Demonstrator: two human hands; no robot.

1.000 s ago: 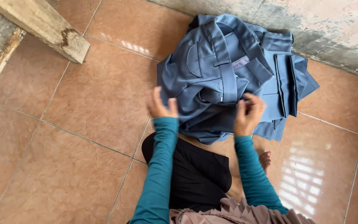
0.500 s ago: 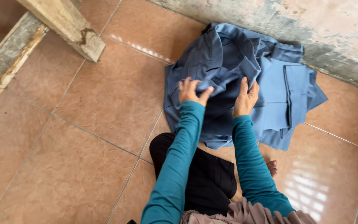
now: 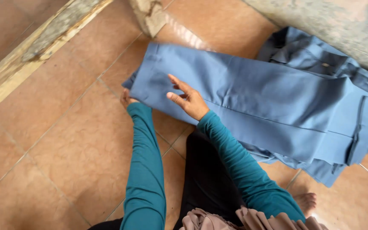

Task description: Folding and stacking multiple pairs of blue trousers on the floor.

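Note:
A pair of blue trousers [image 3: 252,93] lies stretched flat across the brown floor tiles, running from upper left to lower right. My right hand [image 3: 188,99] rests open on the cloth near its left end, fingers spread. My left hand [image 3: 126,99] sits at the lower left edge of the cloth, mostly hidden under it, fingers curled on the edge. More blue garments [image 3: 316,59] are bunched behind, by the wall. Both arms wear teal sleeves.
A worn concrete wall [image 3: 341,21] runs along the upper right. A weathered wooden beam [image 3: 39,47] crosses the upper left, and a wooden post end [image 3: 150,17] stands near the top. My black-clad legs and a bare foot [image 3: 307,202] are at the bottom.
The bunched blue cloth has been pulled out to the left and laid flat as a long trouser leg. Both hands have moved left to its end.

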